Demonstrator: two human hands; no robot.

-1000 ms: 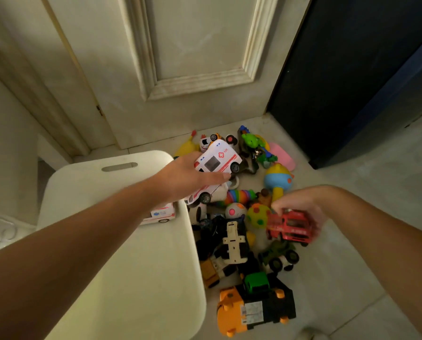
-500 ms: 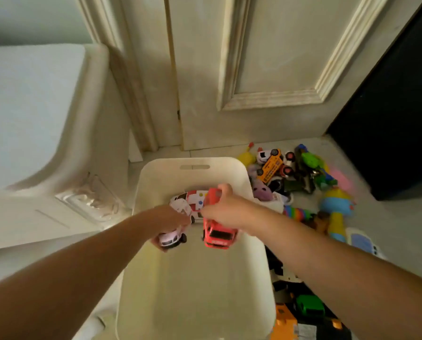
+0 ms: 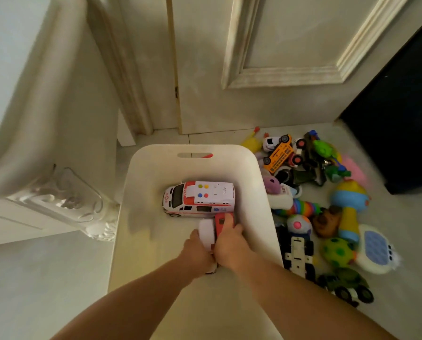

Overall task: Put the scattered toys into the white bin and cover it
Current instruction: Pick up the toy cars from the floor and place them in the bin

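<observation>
The white bin (image 3: 143,187) stands open on the floor in front of me. A white and red toy ambulance (image 3: 200,198) lies inside it near the far end. Both my hands are down in the bin just in front of that ambulance. My left hand (image 3: 196,253) grips a small white toy car (image 3: 206,233). My right hand (image 3: 229,244) grips a red toy truck (image 3: 221,220), thumb on its top. Scattered toys lie on the floor right of the bin, among them an orange school bus (image 3: 279,157). No lid is in view.
A cream door (image 3: 266,57) and its frame rise behind the bin. A carved white furniture edge (image 3: 58,197) stands to the left. A dark cabinet (image 3: 401,119) is at the right. The toy heap includes a rainbow spring (image 3: 300,208), a blue-yellow rattle (image 3: 350,204) and a green truck (image 3: 347,288).
Both hands have gone from the toy heap into the bin, carrying the white car and the red truck, and have sunk lower. The camera turned left over the bin.
</observation>
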